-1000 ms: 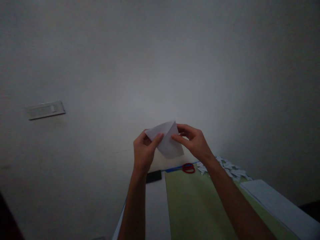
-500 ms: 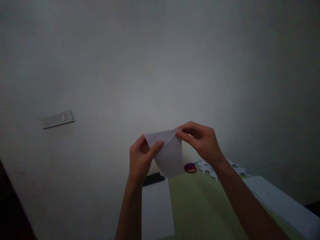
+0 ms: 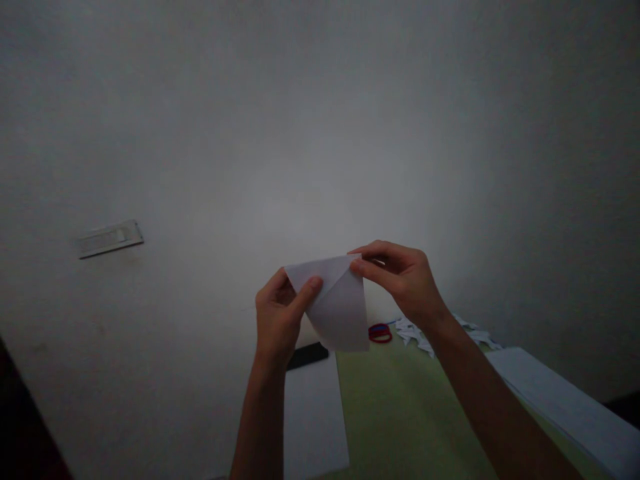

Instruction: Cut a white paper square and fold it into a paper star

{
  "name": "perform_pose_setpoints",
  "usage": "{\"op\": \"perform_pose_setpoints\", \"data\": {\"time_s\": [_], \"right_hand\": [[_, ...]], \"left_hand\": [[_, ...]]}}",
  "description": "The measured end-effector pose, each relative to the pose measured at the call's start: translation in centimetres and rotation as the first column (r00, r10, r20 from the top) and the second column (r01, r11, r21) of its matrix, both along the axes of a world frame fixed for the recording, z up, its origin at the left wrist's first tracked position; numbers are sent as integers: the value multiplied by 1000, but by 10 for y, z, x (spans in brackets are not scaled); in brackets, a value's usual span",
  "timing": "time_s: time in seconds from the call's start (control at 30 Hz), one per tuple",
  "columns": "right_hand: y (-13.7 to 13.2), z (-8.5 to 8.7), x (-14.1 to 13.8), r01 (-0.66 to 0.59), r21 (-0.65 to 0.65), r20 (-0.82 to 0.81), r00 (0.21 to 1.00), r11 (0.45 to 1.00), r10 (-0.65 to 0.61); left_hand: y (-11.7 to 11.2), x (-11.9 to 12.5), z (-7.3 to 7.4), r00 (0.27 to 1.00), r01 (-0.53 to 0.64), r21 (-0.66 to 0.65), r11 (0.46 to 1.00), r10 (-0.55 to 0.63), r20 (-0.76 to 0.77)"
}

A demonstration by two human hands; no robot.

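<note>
Held up in front of the wall is a small sheet of white paper (image 3: 340, 317), with a flap folded over along its upper part. My left hand (image 3: 280, 317) is closed on the paper's left side, the thumb lying across the front and the other fingers mostly hidden behind. At the upper right corner, my right hand (image 3: 400, 277) pinches the paper between thumb and fingertips. The sheet's lower edge hangs loose above the green table surface (image 3: 390, 407).
White sheets lie at the left (image 3: 315, 420) and right (image 3: 560, 400) of the table. A black object (image 3: 307, 356) rests on the left sheet's far end. Red-handled scissors (image 3: 380, 333) and a pile of folded white paper pieces (image 3: 415, 335) are at the back. A switch plate (image 3: 111, 239) is on the wall.
The hands and paper have shifted very slightly left in view, as the camera moved a little. Both hands keep the same hold, and the diagonal fold edge shows slightly more clearly.
</note>
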State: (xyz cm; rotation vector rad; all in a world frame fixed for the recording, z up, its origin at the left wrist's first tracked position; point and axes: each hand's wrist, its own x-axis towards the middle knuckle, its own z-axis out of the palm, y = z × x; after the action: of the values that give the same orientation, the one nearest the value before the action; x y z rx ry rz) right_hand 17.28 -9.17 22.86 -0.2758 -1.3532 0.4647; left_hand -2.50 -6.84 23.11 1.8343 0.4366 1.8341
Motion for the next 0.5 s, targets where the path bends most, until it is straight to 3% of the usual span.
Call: {"op": "perform_pose_setpoints", "data": {"time_s": [0.5], "right_hand": [[4, -2, 2, 59, 2, 30, 998, 998, -59]], "left_hand": [[1, -1, -2, 1000, -5, 17, 1000, 5, -9]]}}
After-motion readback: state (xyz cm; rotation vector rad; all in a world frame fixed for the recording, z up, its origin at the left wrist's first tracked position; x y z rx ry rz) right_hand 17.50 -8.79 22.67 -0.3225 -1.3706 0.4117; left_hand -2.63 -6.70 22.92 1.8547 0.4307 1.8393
